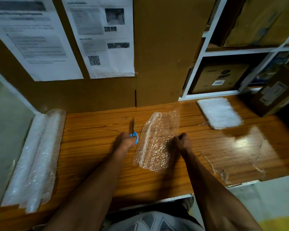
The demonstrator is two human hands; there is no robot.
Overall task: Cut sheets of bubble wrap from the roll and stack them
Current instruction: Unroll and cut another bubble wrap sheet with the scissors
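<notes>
A wooden desk fills the lower half of the view, backed by a brown cardboard wall with two printed paper sheets taped to it. To the right of that stands a white shelf unit packed with cardboard boxes. Along the desk's left edge lies the bubble wrap roll, its length running from the near edge toward the wall, with a loose layer draped over its side. At the far right of the desk, near the shelf, sits a stack of cut sheets, white and squared up. In the middle of the desk lies a single cut sheet of bubble wrap, clear and slightly crumpled, with a fold line running along its left side. The right hand is curled into a fist at that sheet's right edge; whether it actually pinches the sheet cannot be told. The left hand grips the blue handles of the scissors, whose closed blades point away toward the wall, just left of the sheet.
</notes>
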